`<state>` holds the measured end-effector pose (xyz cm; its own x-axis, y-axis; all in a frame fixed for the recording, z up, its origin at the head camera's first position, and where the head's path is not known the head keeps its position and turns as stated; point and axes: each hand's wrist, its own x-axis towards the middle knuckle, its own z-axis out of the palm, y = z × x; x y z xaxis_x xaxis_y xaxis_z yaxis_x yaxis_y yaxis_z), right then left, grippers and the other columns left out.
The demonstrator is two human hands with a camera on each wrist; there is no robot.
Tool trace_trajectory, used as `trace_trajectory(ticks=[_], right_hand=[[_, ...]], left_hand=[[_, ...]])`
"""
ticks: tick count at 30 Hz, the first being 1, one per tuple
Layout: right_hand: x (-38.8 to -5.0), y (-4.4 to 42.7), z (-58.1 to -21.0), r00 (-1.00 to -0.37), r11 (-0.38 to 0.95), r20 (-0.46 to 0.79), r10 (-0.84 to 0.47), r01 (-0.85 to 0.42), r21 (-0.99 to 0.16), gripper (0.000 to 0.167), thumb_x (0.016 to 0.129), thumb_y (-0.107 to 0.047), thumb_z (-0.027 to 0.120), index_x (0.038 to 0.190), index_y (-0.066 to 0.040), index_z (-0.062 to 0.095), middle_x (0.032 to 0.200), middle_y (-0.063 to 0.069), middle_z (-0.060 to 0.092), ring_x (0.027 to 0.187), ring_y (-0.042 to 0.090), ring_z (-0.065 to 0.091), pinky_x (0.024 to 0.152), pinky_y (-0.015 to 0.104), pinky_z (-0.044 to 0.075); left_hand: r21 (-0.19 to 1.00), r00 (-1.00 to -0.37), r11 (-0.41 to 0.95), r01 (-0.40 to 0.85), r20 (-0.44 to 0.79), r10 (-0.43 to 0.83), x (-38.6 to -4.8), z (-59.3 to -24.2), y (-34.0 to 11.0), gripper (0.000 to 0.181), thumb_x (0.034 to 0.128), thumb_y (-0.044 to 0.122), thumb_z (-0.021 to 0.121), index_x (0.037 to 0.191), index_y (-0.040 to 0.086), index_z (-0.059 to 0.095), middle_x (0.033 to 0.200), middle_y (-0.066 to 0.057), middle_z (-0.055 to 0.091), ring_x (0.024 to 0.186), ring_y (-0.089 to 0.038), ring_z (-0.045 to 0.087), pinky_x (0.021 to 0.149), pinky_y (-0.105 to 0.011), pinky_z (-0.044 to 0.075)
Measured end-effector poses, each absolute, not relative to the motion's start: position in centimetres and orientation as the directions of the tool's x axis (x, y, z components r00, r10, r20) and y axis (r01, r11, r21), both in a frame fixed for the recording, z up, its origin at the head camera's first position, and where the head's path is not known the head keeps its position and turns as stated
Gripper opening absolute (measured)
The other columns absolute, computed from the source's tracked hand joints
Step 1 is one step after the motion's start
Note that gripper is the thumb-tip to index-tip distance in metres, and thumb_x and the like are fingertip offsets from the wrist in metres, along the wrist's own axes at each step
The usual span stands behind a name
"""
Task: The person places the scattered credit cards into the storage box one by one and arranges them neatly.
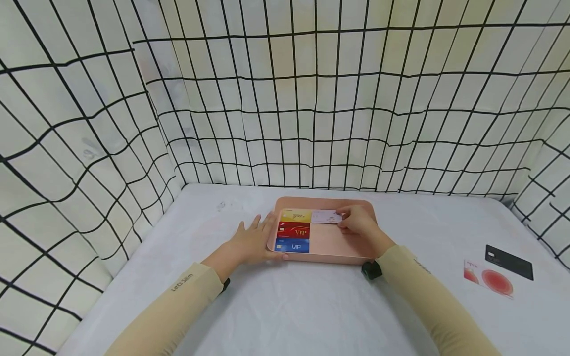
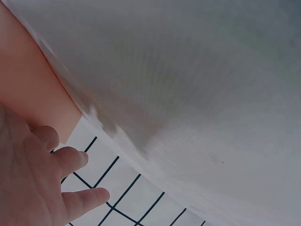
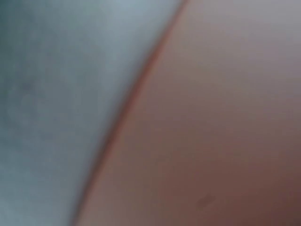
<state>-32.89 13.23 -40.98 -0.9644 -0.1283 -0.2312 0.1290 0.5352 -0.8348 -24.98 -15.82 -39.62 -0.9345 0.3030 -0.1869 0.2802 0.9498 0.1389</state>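
Observation:
A pink tray (image 1: 334, 245) holds a yellow card (image 1: 296, 215), a red card (image 1: 293, 230) and a blue card (image 1: 292, 245) stacked in a column on its left side. Beside the yellow card lies a pale pink card (image 1: 324, 216), its right end between the thumb and fingers of the right hand (image 1: 359, 224). The left hand (image 1: 254, 243) rests with spread fingers against the tray's left edge; the left wrist view shows this hand (image 2: 28, 174) by the tray's side (image 2: 35, 84). In the right wrist view the tray (image 3: 202, 122) is blurred and no hand shows.
On the white table (image 1: 285, 306), a black card (image 1: 509, 262) and a white card with red circles (image 1: 489, 279) lie to the right. A black wire grid (image 1: 329, 111) stands behind the table and along its sides.

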Motion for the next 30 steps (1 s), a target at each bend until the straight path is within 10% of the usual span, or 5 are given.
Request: trace_trajectory(ticks=[30], right_hand=[[-32.2,14.3,-39.8,-0.955,0.421,-0.228,-0.189,0.131,-0.898,0.049,0.096,0.013,0.055,0.144,0.003,0.055,0.121,0.021,0.059,0.081,0.018,0.062,0.069,0.026,0.057]], left_hand=[[0.161,-0.936,0.944,0.288,-0.163,0.313,-25.3,-40.2,-16.1,0.121,0.0812,0.074,0.068,0.165,0.008,0.01,0.171,-0.011,0.014,0.154,-0.043,0.014,0.114,-0.074,0.013]])
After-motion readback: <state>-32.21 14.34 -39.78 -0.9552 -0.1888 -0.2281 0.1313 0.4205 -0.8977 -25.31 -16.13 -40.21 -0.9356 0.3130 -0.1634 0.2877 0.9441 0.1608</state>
